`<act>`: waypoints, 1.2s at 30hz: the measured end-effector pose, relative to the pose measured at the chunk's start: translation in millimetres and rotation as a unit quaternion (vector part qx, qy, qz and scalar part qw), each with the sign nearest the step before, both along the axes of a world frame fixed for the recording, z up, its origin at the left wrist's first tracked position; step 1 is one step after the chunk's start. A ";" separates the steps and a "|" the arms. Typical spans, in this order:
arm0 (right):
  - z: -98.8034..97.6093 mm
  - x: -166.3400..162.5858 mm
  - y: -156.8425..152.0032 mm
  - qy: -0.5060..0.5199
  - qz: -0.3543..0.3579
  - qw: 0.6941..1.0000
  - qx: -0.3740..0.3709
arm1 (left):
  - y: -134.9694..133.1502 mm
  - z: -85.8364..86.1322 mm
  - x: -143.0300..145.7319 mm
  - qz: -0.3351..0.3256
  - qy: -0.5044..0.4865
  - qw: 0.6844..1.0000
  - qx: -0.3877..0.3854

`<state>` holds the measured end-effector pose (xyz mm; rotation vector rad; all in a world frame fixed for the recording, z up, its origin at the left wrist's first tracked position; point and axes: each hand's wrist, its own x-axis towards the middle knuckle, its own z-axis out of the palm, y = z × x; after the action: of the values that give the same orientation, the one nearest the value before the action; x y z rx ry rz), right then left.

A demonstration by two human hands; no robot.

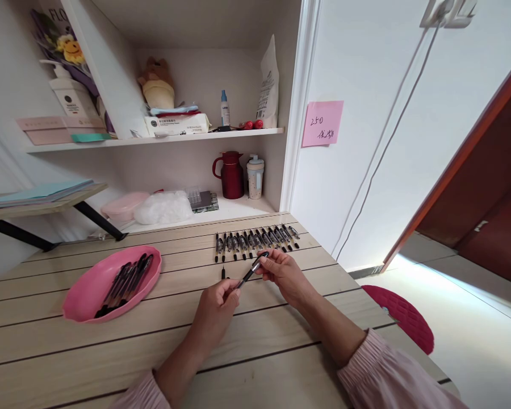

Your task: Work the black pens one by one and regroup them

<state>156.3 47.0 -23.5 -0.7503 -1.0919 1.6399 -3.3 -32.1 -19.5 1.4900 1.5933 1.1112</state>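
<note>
Black pen (pixel 250 274) aslant between both hands (pixel 286 277), one end in each.

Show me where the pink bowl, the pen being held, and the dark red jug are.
Pink bowl (pixel 84 288): head view, on its bare inside, toward the left.
Held pen (pixel 250 274): head view, on the middle of its barrel.
Dark red jug (pixel 232 178): head view, on its body.

Head-worn view (forward and down)

It looks like a home: plush toy (pixel 158 91), red jug (pixel 232 177) and tumbler (pixel 255 179) sit on shelves (pixel 234 209) beyond the fingers (pixel 273 264)
</note>
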 end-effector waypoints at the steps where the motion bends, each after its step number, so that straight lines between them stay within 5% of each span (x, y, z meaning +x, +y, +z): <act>1: -0.6 -1.3 -0.7 -0.002 0.006 1.000 0.000 | 0.3 -0.4 0.0 -0.002 0.003 1.000 0.006; 30: -6.1 -19.9 -21.2 -0.015 0.058 0.998 0.002 | -1.4 11.1 -0.1 -0.003 0.129 0.990 0.061; 36: -7.3 -17.2 -18.3 -0.074 0.048 0.996 0.018 | 6.7 15.6 -25.4 0.096 0.122 0.980 0.124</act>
<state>139.0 28.8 -30.8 -0.8167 -1.2761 1.6606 -28.6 -25.3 -3.9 1.7181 1.8525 1.3150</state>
